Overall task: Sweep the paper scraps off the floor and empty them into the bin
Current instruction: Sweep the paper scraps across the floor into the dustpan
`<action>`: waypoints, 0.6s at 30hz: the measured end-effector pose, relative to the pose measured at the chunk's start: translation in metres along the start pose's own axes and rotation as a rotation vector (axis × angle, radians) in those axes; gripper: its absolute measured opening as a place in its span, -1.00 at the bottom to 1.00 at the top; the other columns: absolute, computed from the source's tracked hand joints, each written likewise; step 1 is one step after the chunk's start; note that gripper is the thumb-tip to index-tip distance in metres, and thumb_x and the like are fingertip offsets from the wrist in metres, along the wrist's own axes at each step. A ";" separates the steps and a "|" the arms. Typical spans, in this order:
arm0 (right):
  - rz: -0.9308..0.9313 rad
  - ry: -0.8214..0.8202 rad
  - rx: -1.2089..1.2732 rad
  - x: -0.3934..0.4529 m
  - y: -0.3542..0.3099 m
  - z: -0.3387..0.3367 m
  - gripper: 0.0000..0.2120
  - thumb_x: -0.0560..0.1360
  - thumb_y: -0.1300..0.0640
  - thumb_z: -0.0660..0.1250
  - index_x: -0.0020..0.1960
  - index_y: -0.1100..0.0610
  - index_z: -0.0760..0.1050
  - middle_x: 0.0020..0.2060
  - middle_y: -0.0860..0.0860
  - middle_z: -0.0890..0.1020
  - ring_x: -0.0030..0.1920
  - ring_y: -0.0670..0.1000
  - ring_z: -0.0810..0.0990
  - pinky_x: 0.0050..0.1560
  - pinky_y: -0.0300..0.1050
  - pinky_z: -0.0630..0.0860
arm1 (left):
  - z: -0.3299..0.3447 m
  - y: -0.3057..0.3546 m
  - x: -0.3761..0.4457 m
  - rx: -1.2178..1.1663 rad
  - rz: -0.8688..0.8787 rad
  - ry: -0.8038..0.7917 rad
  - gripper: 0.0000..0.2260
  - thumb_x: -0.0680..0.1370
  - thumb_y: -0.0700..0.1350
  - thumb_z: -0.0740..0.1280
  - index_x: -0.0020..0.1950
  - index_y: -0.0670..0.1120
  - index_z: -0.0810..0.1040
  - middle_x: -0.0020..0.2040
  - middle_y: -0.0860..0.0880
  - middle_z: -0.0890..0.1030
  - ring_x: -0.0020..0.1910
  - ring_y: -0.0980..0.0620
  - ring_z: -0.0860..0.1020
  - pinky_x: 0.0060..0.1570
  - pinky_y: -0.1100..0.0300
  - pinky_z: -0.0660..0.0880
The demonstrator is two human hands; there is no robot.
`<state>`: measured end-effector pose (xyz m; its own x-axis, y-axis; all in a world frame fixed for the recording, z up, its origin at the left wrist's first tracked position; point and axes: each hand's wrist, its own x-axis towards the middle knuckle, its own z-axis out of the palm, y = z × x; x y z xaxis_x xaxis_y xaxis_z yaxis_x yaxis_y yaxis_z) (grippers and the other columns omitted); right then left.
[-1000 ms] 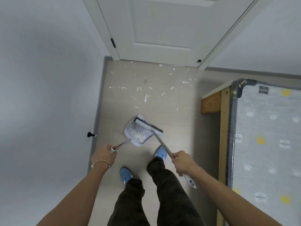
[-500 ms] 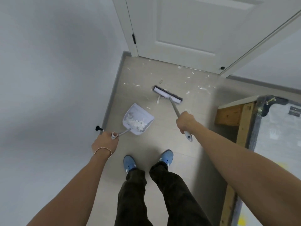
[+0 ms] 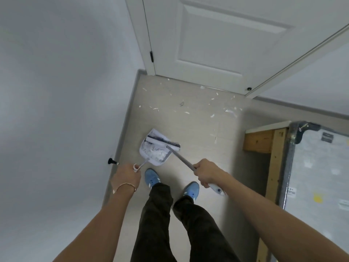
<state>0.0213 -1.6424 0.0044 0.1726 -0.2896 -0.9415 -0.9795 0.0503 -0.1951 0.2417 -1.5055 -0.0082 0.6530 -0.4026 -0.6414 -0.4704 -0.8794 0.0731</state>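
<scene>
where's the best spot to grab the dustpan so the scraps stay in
Grip the dustpan by the top end of its long thin handle, from above and behind, as the left hand does. The handle slopes up toward the person while the tray sits flat on the floor, so the paper scraps stay in.

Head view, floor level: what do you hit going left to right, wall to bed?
Black doorstop → left hand on the dustpan handle → dustpan holding scraps → right hand on the broom handle → wooden bed frame → wrapped mattress.
</scene>
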 end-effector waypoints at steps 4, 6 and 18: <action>0.024 0.076 0.079 -0.004 -0.002 -0.015 -0.72 0.43 0.35 0.28 0.12 0.21 0.58 -0.31 0.07 0.55 -0.34 0.10 0.53 -0.33 0.00 0.56 | -0.022 -0.010 -0.005 -0.018 0.006 0.002 -0.73 0.61 -0.02 0.24 -0.09 -0.15 0.63 -0.16 -0.14 0.64 -0.24 -0.09 0.55 -0.23 0.13 0.49; 0.031 0.115 0.076 0.000 -0.012 -0.027 -0.69 0.42 0.37 0.31 0.14 0.19 0.58 -0.33 0.08 0.56 -0.34 0.10 0.54 -0.30 0.01 0.58 | -0.033 -0.016 0.000 -0.038 0.003 0.000 -0.73 0.61 0.01 0.23 -0.09 -0.12 0.63 -0.21 -0.09 0.59 -0.24 -0.07 0.53 -0.23 0.14 0.48; 0.008 0.321 0.018 0.070 -0.120 -0.133 -0.69 0.37 0.34 0.32 0.10 0.23 0.60 -0.23 0.16 0.67 -0.25 0.16 0.65 -0.30 -0.06 0.60 | -0.063 -0.005 0.051 -0.291 -0.190 0.030 -0.73 0.60 -0.01 0.24 -0.14 -0.14 0.62 -0.39 0.02 0.44 -0.36 -0.01 0.45 -0.43 0.28 0.28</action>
<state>0.1369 -1.7959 -0.0021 0.1206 -0.5754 -0.8089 -0.9781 0.0701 -0.1957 0.3146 -1.5377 0.0071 0.7319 -0.2279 -0.6422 -0.1523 -0.9733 0.1718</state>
